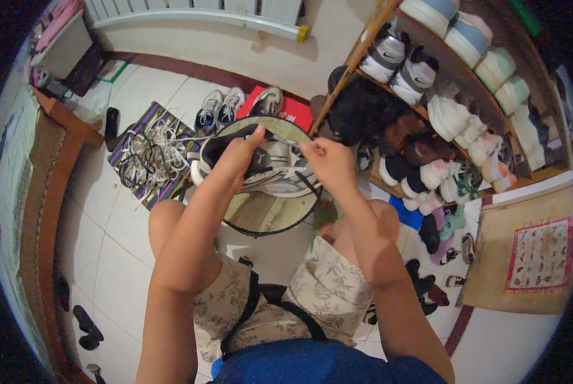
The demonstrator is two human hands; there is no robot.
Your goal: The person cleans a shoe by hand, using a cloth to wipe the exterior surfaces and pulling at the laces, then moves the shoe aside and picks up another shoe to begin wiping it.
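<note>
A white, grey and black sneaker (262, 158) rests on its side on a small round table (253, 216) with a wood-pattern top. My left hand (241, 151) grips it near the collar and tongue, and the forearm hides part of the heel. A grey-white shoelace (286, 140) runs from near my left thumb to my right hand (332, 161), which pinches it between thumb and fingers over the toe end. A second pale sneaker (277, 186) seems to lie along the near side, partly covered. Left of the table, a tangle of white and black shoelaces (154, 153) is heaped on a striped cloth (171, 189).
Several worn sneakers (219, 108) stand behind the table, one on a red sheet (296, 113). A wooden shoe rack (349, 67) full of shoes rises at right. More shoes (430, 233) lie on the tiled floor beneath it. A wooden furniture edge (46, 216) runs along the left.
</note>
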